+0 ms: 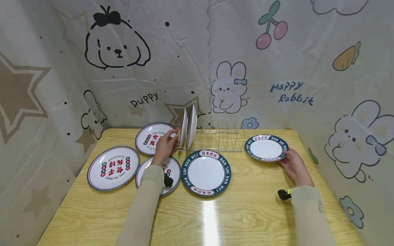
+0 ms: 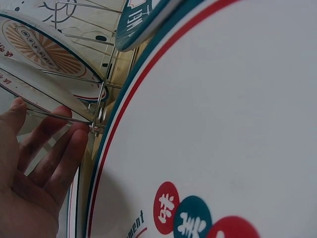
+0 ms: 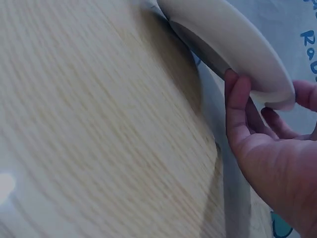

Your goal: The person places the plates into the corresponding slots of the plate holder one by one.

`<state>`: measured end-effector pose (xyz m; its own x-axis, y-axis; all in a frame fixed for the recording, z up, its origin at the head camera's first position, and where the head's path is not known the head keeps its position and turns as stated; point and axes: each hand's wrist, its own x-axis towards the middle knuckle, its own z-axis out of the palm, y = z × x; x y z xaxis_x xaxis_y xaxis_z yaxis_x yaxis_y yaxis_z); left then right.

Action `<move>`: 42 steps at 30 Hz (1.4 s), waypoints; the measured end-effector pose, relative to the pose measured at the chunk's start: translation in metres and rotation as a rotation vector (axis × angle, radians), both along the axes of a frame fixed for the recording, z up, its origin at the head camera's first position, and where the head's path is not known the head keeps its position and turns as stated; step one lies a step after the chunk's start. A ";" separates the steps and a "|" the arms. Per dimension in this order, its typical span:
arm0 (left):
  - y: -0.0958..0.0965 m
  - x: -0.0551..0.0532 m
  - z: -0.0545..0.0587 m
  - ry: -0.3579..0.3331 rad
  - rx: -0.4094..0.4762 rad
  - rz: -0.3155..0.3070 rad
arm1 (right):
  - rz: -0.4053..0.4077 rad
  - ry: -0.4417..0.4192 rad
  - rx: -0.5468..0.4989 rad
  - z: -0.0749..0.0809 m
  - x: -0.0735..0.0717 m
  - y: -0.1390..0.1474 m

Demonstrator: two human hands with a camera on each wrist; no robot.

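My right hand (image 1: 295,167) grips the right edge of a white plate (image 1: 266,149) with a dark green lettered rim. In the right wrist view, fingers (image 3: 239,101) lie under that plate, which is tilted and raised off the table. At the left end of a wire dish rack (image 1: 235,150), my left hand (image 1: 164,148) holds the end wire between thumb and fingers, close beside the standing plates. Two plates (image 1: 192,126) stand upright in the rack's left slots. The left wrist view shows fingers (image 2: 72,153) at the wire, next to a plate's edge.
Another green-rimmed plate (image 1: 206,173) lies in front of the rack. Several white plates with red lettering lie at left: one at the front left (image 1: 114,167), one behind (image 1: 150,133), one partly under my left forearm (image 1: 173,174). A printed cloth (image 1: 184,78) hangs behind the table.
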<state>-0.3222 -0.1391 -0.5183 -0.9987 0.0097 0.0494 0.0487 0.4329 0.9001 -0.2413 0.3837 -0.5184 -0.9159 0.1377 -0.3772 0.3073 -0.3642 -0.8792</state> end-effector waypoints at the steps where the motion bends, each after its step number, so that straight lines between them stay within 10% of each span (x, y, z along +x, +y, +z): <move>1: 0.000 0.000 0.000 0.002 -0.001 -0.001 | 0.006 0.026 -0.019 -0.001 0.001 0.001; 28: -0.001 0.000 -0.001 0.023 -0.003 -0.007 | 0.076 0.344 -0.210 -0.001 0.025 0.019; 42: -0.001 -0.001 -0.003 0.011 -0.015 -0.002 | 0.157 0.520 -0.317 0.037 0.031 0.005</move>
